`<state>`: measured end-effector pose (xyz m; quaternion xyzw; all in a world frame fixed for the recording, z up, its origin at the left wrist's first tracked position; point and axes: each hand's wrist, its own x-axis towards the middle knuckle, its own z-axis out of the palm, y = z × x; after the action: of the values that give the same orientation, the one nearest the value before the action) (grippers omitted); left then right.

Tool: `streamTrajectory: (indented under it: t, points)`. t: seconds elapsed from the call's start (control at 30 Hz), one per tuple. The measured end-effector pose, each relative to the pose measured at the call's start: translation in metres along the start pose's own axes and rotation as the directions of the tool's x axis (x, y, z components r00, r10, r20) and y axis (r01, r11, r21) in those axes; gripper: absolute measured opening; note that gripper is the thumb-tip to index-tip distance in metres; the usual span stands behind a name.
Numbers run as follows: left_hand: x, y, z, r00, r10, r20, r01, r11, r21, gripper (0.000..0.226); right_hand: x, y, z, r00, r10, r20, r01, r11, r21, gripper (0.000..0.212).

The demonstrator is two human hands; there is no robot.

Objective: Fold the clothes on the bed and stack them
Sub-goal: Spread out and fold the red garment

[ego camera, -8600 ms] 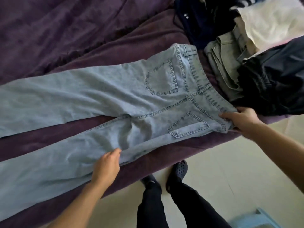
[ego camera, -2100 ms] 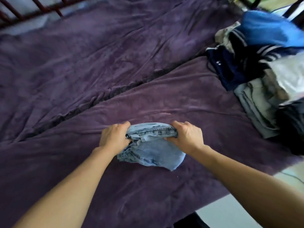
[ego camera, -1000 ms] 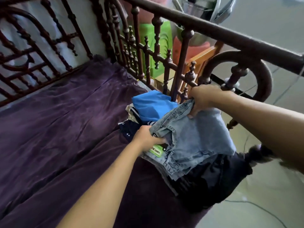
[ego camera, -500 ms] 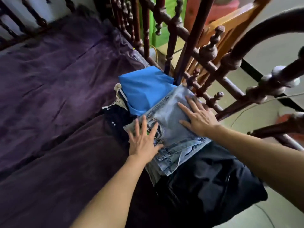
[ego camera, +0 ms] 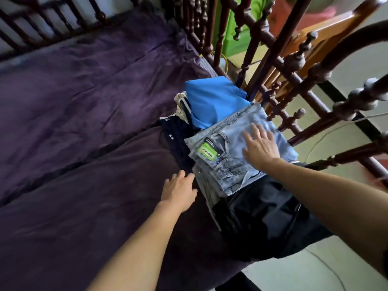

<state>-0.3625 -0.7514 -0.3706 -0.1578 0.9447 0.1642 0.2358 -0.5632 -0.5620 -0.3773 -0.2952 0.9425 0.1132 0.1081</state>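
The folded light blue jeans (ego camera: 228, 162), with a green tag showing, lie on top of the clothes pile at the bed's right end. My right hand (ego camera: 261, 147) rests flat on them with straight fingers. My left hand (ego camera: 180, 192) hovers open over the purple bed cover, just left of the pile, holding nothing. Behind the jeans sits a folded bright blue garment (ego camera: 212, 99). A black garment (ego camera: 264, 217) lies in front of the jeans and hangs over the bed edge. Dark navy clothing (ego camera: 178, 133) pokes out at the pile's left.
The purple bed cover (ego camera: 84, 127) spreads left of the pile. A dark wooden turned-spindle bed rail (ego camera: 294, 59) runs close behind and right of the pile. Pale floor tiles (ego camera: 294, 274) lie beyond the bed edge at lower right.
My left hand has lifted off the jeans and drawn back to the left over the bed cover. My right hand stays flat on the jeans.
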Motion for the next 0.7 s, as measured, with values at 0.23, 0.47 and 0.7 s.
streamTrajectory:
  t: [0.23,0.47,0.7]
  points:
    - [-0.156,-0.095,0.031,0.982,-0.186,0.042,0.189,0.979,-0.079,0.036,-0.127,-0.164,-0.020,0.983,-0.179,-0.034,0.181,0.946,0.270,0.035]
    - [-0.326,-0.204,0.052,0.957,-0.286,-0.054,0.282,0.957,-0.069,0.033,-0.249,-0.325,-0.036,0.943,-0.315,-0.106,0.332,0.894,0.302,0.039]
    - [-0.481,-0.312,0.037,0.863,-0.461,-0.207,0.432,0.885,-0.173,0.037,-0.301,-0.476,-0.108,0.844,-0.482,-0.234,0.530,0.817,0.229,0.040]
